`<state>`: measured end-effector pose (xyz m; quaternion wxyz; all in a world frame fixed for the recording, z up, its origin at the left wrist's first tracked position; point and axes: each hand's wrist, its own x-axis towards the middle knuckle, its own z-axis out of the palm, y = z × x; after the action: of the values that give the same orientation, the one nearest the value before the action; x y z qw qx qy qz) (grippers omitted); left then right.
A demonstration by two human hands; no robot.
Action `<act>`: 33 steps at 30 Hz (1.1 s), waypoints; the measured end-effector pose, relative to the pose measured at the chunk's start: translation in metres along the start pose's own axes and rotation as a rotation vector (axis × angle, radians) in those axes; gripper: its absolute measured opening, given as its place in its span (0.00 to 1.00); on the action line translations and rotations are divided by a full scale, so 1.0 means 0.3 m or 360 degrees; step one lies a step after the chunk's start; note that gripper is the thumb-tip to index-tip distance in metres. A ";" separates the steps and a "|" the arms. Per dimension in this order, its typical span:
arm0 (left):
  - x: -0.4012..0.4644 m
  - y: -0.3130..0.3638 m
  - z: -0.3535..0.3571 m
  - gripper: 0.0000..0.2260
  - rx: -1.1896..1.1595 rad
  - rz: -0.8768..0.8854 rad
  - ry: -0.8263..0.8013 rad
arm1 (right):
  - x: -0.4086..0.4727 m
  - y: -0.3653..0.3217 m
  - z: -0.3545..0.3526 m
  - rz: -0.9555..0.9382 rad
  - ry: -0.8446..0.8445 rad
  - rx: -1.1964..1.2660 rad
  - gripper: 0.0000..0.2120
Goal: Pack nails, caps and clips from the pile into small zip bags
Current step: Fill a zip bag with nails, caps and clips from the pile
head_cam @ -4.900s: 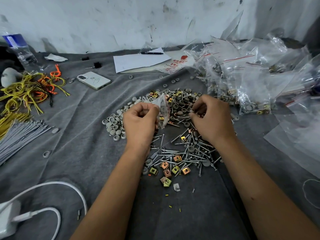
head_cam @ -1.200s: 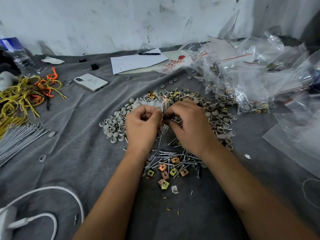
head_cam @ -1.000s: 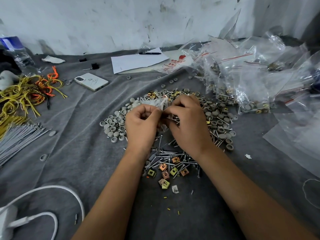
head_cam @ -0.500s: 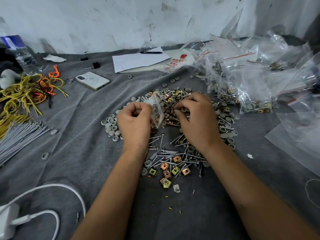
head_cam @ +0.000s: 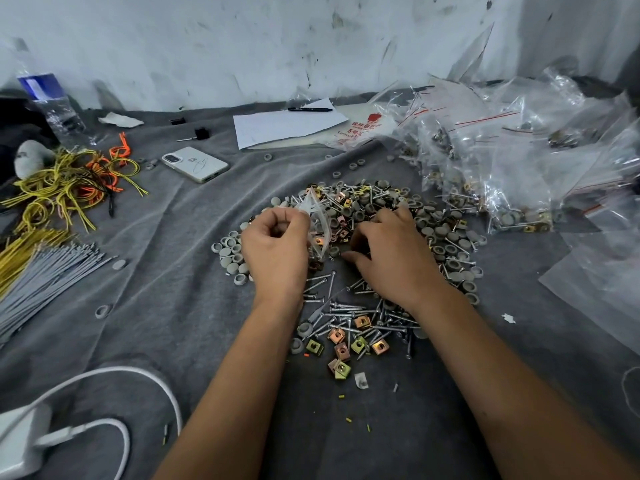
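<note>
A pile [head_cam: 367, 216] of silver nails, grey round caps and gold-coloured square clips lies on the grey cloth. My left hand [head_cam: 273, 251] grips a small clear zip bag [head_cam: 317, 225] by its mouth; the bag hangs above the pile's left part with some clips inside. My right hand [head_cam: 391, 254] rests palm down on the pile just right of the bag, fingers curled into the parts; what they hold is hidden. More nails [head_cam: 346, 306] and clips [head_cam: 341, 348] lie between my forearms.
Filled zip bags [head_cam: 502, 161] are heaped at the back right, empty clear bags [head_cam: 595, 282] at the right edge. A phone [head_cam: 195, 163], paper with a pen [head_cam: 284, 124], coloured wires [head_cam: 62, 188], grey ties [head_cam: 45, 278], a bottle [head_cam: 52, 105] and a white charger [head_cam: 20, 441] lie around.
My right hand left the bag's mouth and dropped to the right onto the pile. The left hand still holds the bag, now slightly left and hanging free.
</note>
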<state>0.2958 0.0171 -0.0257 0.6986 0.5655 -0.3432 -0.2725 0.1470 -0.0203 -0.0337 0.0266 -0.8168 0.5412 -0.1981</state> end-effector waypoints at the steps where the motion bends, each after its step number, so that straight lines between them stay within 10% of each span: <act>1: 0.000 -0.001 0.001 0.06 -0.0004 -0.0003 0.0007 | 0.000 0.003 0.001 0.0013 0.0009 0.0016 0.19; 33: 0.000 0.000 0.004 0.06 -0.0022 -0.0004 0.0001 | -0.007 0.012 -0.015 -0.0132 0.0020 0.0074 0.15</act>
<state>0.2948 0.0164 -0.0255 0.7024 0.5612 -0.3402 -0.2756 0.1415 -0.0192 -0.0310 0.0338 -0.8365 0.5022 -0.2168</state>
